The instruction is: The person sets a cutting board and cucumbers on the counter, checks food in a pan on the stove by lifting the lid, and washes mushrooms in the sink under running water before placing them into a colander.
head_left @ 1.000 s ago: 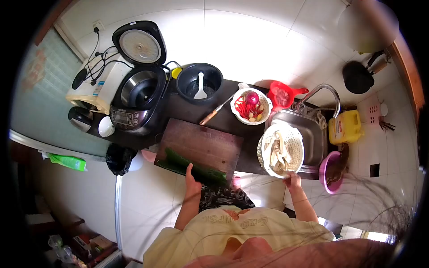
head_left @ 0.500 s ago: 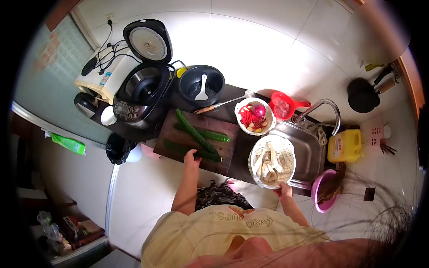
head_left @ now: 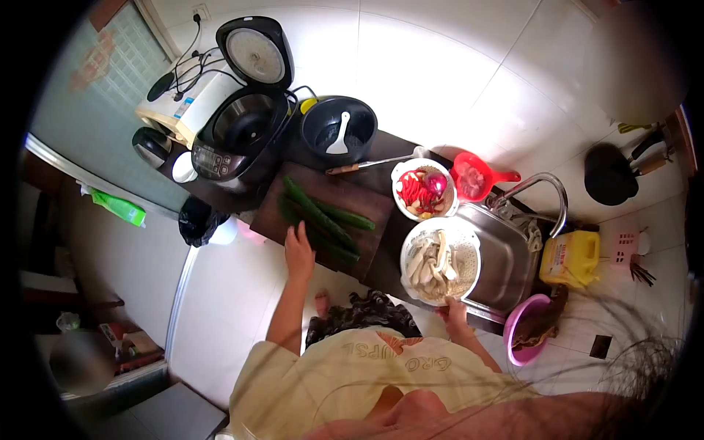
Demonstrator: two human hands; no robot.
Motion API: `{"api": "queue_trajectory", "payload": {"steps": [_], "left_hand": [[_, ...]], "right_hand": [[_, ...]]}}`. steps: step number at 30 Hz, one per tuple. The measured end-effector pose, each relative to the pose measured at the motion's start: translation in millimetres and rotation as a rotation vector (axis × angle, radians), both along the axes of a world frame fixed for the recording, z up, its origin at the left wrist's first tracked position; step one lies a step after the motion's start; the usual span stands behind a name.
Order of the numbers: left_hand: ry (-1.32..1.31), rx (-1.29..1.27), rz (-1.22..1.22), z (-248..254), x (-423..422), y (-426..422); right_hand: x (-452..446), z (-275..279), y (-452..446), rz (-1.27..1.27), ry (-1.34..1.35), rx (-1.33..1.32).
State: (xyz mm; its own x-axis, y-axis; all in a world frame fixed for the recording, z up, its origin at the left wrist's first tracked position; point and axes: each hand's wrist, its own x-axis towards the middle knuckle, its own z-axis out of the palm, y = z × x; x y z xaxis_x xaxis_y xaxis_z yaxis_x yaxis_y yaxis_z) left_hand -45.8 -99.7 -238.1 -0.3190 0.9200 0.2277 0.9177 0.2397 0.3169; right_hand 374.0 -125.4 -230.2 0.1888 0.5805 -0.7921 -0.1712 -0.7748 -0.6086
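Note:
Three long green cucumbers [head_left: 323,217] lie bunched together on a dark wooden cutting board [head_left: 370,253]. My left hand [head_left: 298,251] is at the front edge of the board, its fingers stretched out and apart beside the nearest cucumber; whether they touch it I cannot tell. With my right hand [head_left: 454,314] I grip the front rim of a white colander [head_left: 469,246]. Pale strips [head_left: 433,271], which look like torn mushrooms, fill the colander. It rests beside the sink's left edge, partly over it.
Behind the colander stand a white basket [head_left: 402,176] of red chillies, garlic and an onion, and a red strainer [head_left: 484,192]. The sink [head_left: 506,275] and faucet [head_left: 563,198] are right. An open rice cooker [head_left: 220,163] and dark inner pot [head_left: 312,136] stand left.
My left hand has moved left along the board and its fingers have spread off the near cucumber. The cucumbers lie closer together. The colander has shifted slightly left, still in my right hand.

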Motion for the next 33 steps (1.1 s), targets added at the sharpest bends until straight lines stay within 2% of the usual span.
{"api": "queue_trajectory", "payload": {"steps": [1, 2, 4, 5, 7, 10, 14, 15, 17, 21, 23, 24, 25, 27, 29, 30, 31, 32, 33], "left_hand": [[0.179, 0.004, -0.116, 4.2, -6.2, 13.3], [0.182, 0.001, -0.115, 8.8, -9.5, 25.1], [0.575, -0.127, -0.436, 38.4, -8.9, 46.4], [0.575, -0.128, -0.447, 38.8, -9.5, 56.1], [0.421, -0.475, -0.638, 42.4, -9.8, 69.1], [0.420, -0.493, -0.625, 46.0, -10.7, 78.0], [0.387, -0.454, -0.549, 28.4, -21.3, 87.7], [0.359, -0.501, -0.495, 38.2, -16.8, 89.6], [0.329, -0.550, -0.447, 46.8, -13.2, 93.3], [0.368, -0.573, -0.478, 45.0, -19.6, 105.0], [0.401, -0.538, -0.420, 38.1, -22.7, 105.9], [0.478, -0.512, -0.425, 40.6, -9.0, 115.2], [0.549, -0.505, -0.389, 46.8, -7.7, 102.3], [0.350, -0.288, -0.438, 32.2, -9.1, 90.2], [0.255, -0.181, -0.400, 56.0, 17.1, 77.7], [0.125, -0.161, -0.412, 58.3, 25.8, 70.1], [-0.003, -0.143, -0.411, 59.5, 33.8, 63.1], [-0.088, -0.003, -0.433, 62.6, 47.0, 58.6], [-0.105, 0.000, -0.435, 65.4, 62.4, 53.5]], "right_hand": [[-2.2, 2.2, -2.0, -0.014, 0.030, 0.022], [-5.0, 3.3, -2.6, -0.029, 0.061, 0.047], [-9.8, 4.6, -7.9, -0.039, 0.102, 0.044], [-9.9, 4.7, -11.7, -0.051, 0.138, 0.045], [-6.5, 4.8, -18.3, -0.002, 0.163, 0.041], [-11.7, 5.7, -17.8, 0.032, 0.217, -0.012], [-17.0, 12.2, -14.1, -0.070, 0.252, 0.078], [-17.8, 11.6, -10.4, -0.096, 0.250, 0.077], [-18.8, 7.2, -7.3, 0.081, 0.288, 0.061], [-40.4, 19.2, -12.4, 0.153, 0.366, -0.016], [-38.2, 20.8, -16.4, 0.293, 0.429, -0.059], [-27.0, 28.0, -11.6, 0.383, 0.369, -0.089], [-13.5, 28.2, -12.6, 0.342, 0.351, -0.092], [19.3, 20.4, -16.4, 0.453, 0.204, -0.078], [61.1, 9.7, 6.1, 0.409, 0.013, 0.179], [78.1, 11.2, 24.2, 0.351, -0.234, 0.205], [105.5, 4.2, 46.1, 0.410, -0.367, 0.440], [116.6, 11.5, 73.6, 0.198, -0.368, 0.409], [135.9, 12.4, 101.6, 0.134, -0.426, 0.394]]}}
